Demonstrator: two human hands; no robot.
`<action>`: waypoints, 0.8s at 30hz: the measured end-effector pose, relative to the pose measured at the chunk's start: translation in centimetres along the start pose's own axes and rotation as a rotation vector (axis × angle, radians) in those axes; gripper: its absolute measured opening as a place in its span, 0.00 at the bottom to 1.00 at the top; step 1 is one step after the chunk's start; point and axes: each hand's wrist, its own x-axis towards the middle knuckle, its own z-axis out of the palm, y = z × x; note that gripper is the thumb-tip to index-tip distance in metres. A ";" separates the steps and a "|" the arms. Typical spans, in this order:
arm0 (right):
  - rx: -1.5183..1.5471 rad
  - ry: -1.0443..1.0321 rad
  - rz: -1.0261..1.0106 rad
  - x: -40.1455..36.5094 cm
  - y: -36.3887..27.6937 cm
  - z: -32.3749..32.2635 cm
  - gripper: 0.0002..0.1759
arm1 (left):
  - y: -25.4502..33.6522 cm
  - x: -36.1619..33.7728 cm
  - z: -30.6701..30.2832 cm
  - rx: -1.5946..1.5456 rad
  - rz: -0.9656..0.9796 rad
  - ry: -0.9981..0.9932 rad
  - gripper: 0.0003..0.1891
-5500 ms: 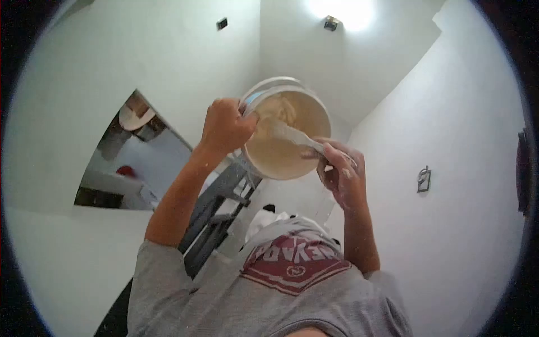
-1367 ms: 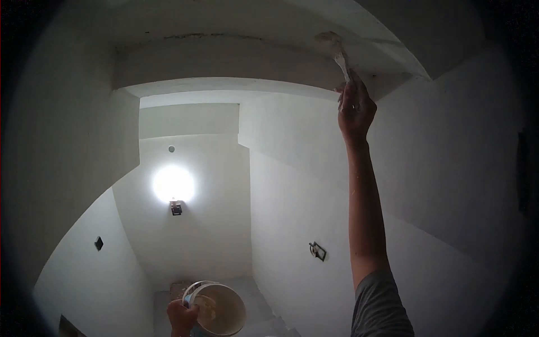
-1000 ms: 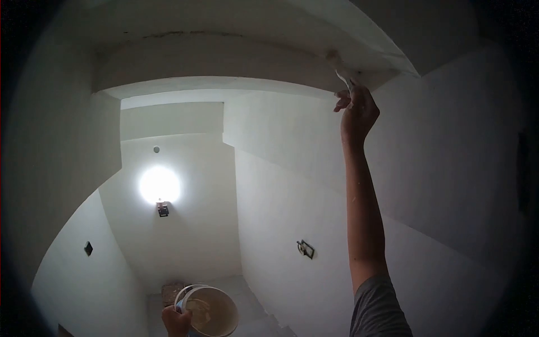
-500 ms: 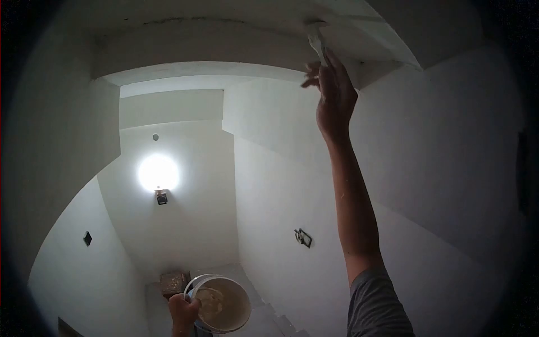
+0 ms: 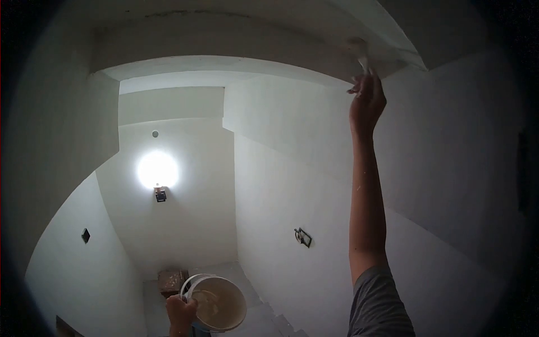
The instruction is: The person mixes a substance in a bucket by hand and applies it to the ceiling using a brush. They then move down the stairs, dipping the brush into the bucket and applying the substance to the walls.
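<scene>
My right hand [image 5: 368, 104] is raised high on the right, fingers closed around the handle of a paintbrush [image 5: 362, 55]. The brush's head is blurred and lies against or close to the ceiling beside the beam [image 5: 224, 42]; contact is hard to tell. Low in the view, my left hand [image 5: 181, 314] is closed on the rim or handle of a white bucket [image 5: 242, 306]. The bucket tilts toward me and holds a pale, cream-coloured liquid [image 5: 216, 306].
A bright lamp [image 5: 158, 169] shines on the far wall. Below stands a brown box [image 5: 170, 282] on the floor. The right wall [image 5: 281, 191] carries an open electrical box [image 5: 302, 237]; a dark socket opening [image 5: 86, 236] is in the left wall.
My right hand has moved right and slightly down with the paintbrush, along the ceiling toward the right corner. The left hand and bucket have shifted only slightly left in view.
</scene>
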 end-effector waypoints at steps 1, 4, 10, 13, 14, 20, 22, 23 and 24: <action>-0.006 0.056 0.094 -0.1 0.1 -0.1 0.20 | 0.6 -0.1 -0.5 -0.005 0.004 0.023 0.15; 0.011 0.142 0.217 -1.1 -0.1 0.4 0.21 | 1.2 0.2 -1.2 -0.021 -0.026 0.050 0.15; 0.116 0.050 0.162 -0.4 -2.9 3.6 0.20 | 1.1 0.4 -2.1 -0.035 -0.053 0.078 0.15; 0.312 -0.016 0.042 -1.0 -6.1 4.5 0.22 | 0.8 0.5 -2.0 -0.040 -0.051 0.088 0.16; 0.303 -0.091 0.010 -1.8 -6.4 4.4 0.22 | 0.6 0.6 -1.7 -0.032 -0.043 0.089 0.16; 0.170 -0.263 -0.036 -3.1 -3.5 2.1 0.23 | 1.6 -0.1 -1.2 -0.031 0.041 0.141 0.16; -0.004 -0.190 -0.261 -2.1 -2.0 1.5 0.21 | 0.5 0.0 -0.4 -0.077 0.036 0.112 0.16; -0.053 -0.209 -0.344 -1.9 -1.6 0.9 0.18 | 0.1 0.1 -0.1 -0.120 0.030 0.087 0.15; -0.057 -0.215 -0.346 -1.9 -1.9 0.5 0.18 | 0.5 0.1 -0.3 -0.124 0.030 0.082 0.15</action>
